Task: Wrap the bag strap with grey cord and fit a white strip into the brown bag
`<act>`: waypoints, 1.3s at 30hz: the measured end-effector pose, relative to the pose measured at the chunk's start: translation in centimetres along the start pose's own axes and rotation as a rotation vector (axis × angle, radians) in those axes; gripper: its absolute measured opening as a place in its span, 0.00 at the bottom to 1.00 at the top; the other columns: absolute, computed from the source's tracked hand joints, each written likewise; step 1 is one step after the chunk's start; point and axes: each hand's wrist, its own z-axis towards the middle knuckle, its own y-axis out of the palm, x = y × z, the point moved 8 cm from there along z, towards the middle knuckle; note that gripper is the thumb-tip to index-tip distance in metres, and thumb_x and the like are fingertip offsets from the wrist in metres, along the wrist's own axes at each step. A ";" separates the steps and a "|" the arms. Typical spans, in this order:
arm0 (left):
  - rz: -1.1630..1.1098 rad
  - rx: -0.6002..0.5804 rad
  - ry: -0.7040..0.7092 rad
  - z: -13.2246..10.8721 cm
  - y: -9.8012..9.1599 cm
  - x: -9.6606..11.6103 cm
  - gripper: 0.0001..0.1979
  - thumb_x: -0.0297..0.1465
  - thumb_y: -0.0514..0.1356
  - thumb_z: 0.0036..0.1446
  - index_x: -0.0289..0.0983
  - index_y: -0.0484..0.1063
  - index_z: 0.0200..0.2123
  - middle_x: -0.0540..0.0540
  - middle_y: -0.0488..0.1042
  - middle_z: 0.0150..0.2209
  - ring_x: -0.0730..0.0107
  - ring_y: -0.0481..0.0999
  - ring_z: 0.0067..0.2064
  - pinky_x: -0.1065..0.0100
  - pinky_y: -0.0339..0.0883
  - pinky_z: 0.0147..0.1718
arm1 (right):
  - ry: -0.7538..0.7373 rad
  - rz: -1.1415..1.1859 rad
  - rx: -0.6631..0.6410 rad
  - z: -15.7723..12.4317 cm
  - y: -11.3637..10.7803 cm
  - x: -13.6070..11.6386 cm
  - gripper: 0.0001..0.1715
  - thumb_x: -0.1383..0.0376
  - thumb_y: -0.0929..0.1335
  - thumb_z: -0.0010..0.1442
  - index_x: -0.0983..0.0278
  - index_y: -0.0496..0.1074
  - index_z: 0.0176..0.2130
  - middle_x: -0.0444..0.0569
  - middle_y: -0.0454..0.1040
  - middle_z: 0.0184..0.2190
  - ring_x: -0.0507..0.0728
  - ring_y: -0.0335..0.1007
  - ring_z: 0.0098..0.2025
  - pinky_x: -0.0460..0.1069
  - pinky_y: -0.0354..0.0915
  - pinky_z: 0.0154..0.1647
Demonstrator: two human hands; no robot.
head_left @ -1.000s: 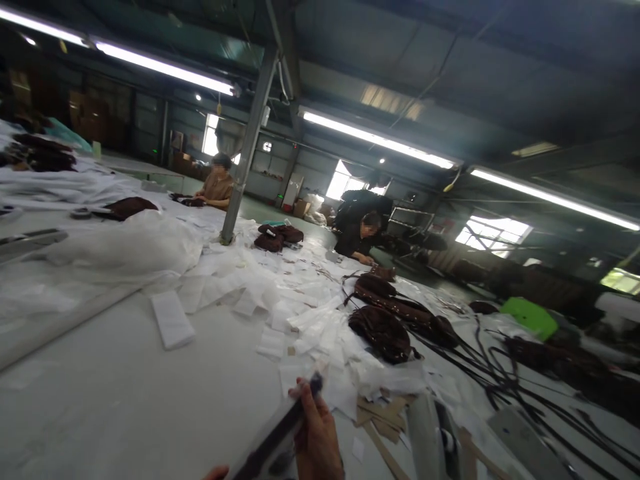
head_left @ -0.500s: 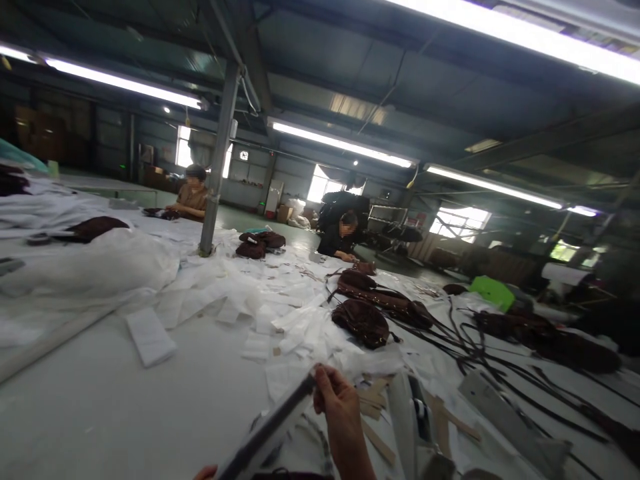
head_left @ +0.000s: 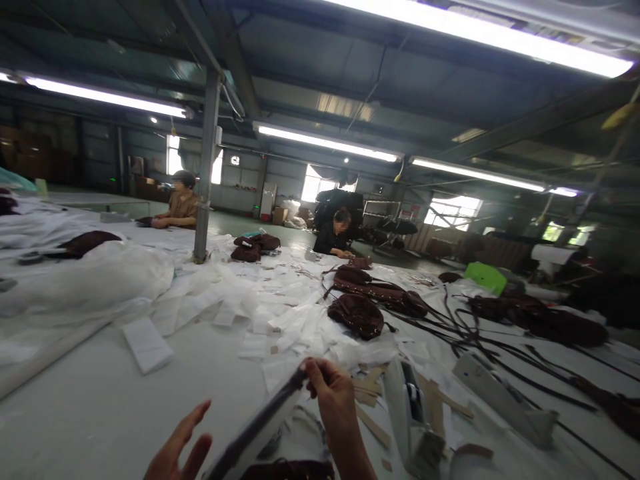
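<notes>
Workshop table (head_left: 85,407) under tube lights (head_left: 327,143), a dark strip (head_left: 263,415) pinched at its upper end

White paper scraps (head_left: 295,320) cover much of the table's middle, around the foot of a grey post (head_left: 202,200). Beyond them, two co-workers sit, one in brown (head_left: 183,208) and one in black (head_left: 327,239).

At the near edge, the right hand (head_left: 334,393) grips the dark strip between thumb and fingers. From there the strip slants down toward the lower left, above the table, and out of view. The left hand (head_left: 181,443) is spread and holds nothing, thumb well apart from the fingers, just beside the strip's lower part (whether they touch, I cannot tell). A brown article (head_left: 290,471) shows below the strip, cut off by the bottom edge.

Right of the hands lie tan strips (head_left: 369,390) and two grey tape dispensers (head_left: 407,413) (head_left: 505,399). Farther back, a rounded brown bag (head_left: 356,316) rests near long dark straps (head_left: 467,333). A folded white sheet (head_left: 147,345) lies to the left.
</notes>
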 end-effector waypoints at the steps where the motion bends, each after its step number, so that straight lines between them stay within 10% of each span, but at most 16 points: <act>1: -0.036 -0.030 0.037 1.1 0.3 1.9 0.27 0.47 0.58 0.53 0.39 0.70 0.53 0.41 0.72 0.55 0.50 0.71 0.55 0.56 0.69 0.51 | -0.009 0.003 -0.018 -0.1 0.4 -0.4 0.18 0.53 0.71 0.54 0.66 0.76 0.27 0.40 0.65 0.17 0.48 0.56 0.21 0.44 0.54 0.22; 4: -0.224 -0.247 0.147 3.1 3.2 8.5 0.29 0.47 0.58 0.54 0.37 0.66 0.55 0.38 0.73 0.53 0.56 0.75 0.50 0.63 0.71 0.47 | -0.021 0.024 -0.059 -0.5 1.4 -1.4 0.18 0.53 0.71 0.54 0.66 0.76 0.27 0.41 0.67 0.18 0.48 0.58 0.21 0.43 0.55 0.22; 6: -0.272 -0.478 0.119 2.8 6.5 11.3 0.22 0.48 0.54 0.57 0.35 0.71 0.40 0.43 0.78 0.33 0.65 0.77 0.32 0.69 0.71 0.32 | -0.006 0.050 -0.070 -0.6 1.4 -1.3 0.18 0.53 0.72 0.53 0.67 0.77 0.28 0.41 0.67 0.17 0.47 0.58 0.20 0.43 0.54 0.21; 9: -0.287 -0.607 0.038 2.0 9.2 11.7 0.24 0.52 0.50 0.58 0.37 0.63 0.24 0.55 0.62 0.15 0.76 0.59 0.16 0.74 0.53 0.16 | 0.060 0.110 -0.021 -0.3 -0.2 0.1 0.22 0.50 0.74 0.48 0.69 0.78 0.28 0.41 0.66 0.14 0.47 0.56 0.17 0.43 0.52 0.18; 14: -0.149 -0.493 0.025 2.1 8.3 9.7 0.23 0.49 0.50 0.58 0.39 0.58 0.20 0.57 0.57 0.13 0.77 0.54 0.17 0.72 0.48 0.18 | -0.014 0.049 0.267 -0.5 -4.4 -0.6 0.29 0.48 0.72 0.49 0.66 0.76 0.43 0.51 0.79 0.30 0.56 0.72 0.29 0.49 0.66 0.30; 18: -0.139 -0.611 0.054 1.7 8.6 11.5 0.21 0.46 0.50 0.58 0.38 0.59 0.20 0.56 0.58 0.14 0.77 0.56 0.18 0.73 0.49 0.19 | -0.338 -0.275 -0.078 -2.4 1.2 -5.4 0.17 0.57 0.65 0.61 0.59 0.76 0.46 0.52 0.78 0.43 0.60 0.72 0.45 0.51 0.62 0.47; 21: -0.191 -0.682 0.091 1.5 8.7 13.1 0.21 0.44 0.51 0.58 0.37 0.60 0.18 0.55 0.59 0.15 0.77 0.58 0.19 0.73 0.52 0.19 | -0.389 -0.448 -0.277 -3.6 5.5 -5.2 0.12 0.58 0.67 0.60 0.57 0.79 0.39 0.49 0.79 0.31 0.57 0.72 0.33 0.48 0.59 0.38; 26: -0.216 -0.778 0.048 1.4 8.2 11.6 0.19 0.45 0.52 0.58 0.37 0.62 0.23 0.56 0.59 0.17 0.77 0.58 0.19 0.74 0.52 0.19 | -0.260 -0.420 -0.183 -2.4 5.4 -1.7 0.21 0.55 0.68 0.57 0.61 0.73 0.17 0.44 0.70 0.14 0.50 0.62 0.19 0.47 0.50 0.28; 39: -0.288 -0.596 -0.015 2.4 7.5 5.1 0.27 0.56 0.51 0.55 0.35 0.65 0.34 0.59 0.51 0.21 0.78 0.47 0.22 0.73 0.42 0.20 | 0.284 0.199 0.154 0.9 6.6 5.2 0.33 0.40 0.62 0.53 0.66 0.73 0.24 0.41 0.63 0.09 0.50 0.56 0.12 0.46 0.52 0.16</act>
